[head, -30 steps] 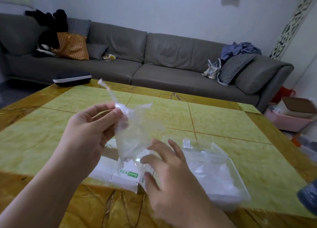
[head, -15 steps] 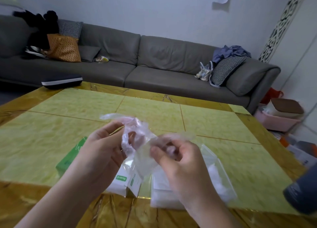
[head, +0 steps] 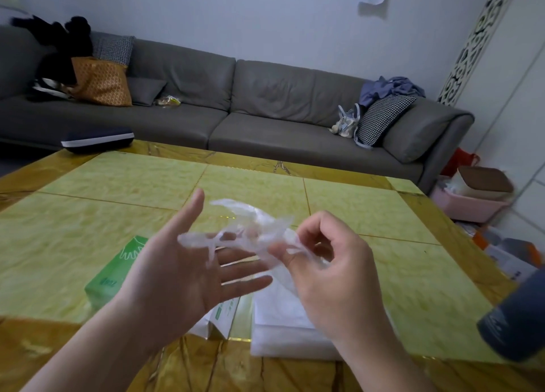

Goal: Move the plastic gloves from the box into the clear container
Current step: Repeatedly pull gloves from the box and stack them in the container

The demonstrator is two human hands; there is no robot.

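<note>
Glove held above container, both hands raised.
Right hand (head: 330, 276) pinches plastic glove (head: 253, 229); left hand (head: 180, 270) spread flat, empty, fingers under it. Box (head: 115, 270), clear container (head: 283, 332) on counter (head: 383, 214).

left hand (head: 180, 276) spread flat, right hand (head: 330, 276) pinched
</note>
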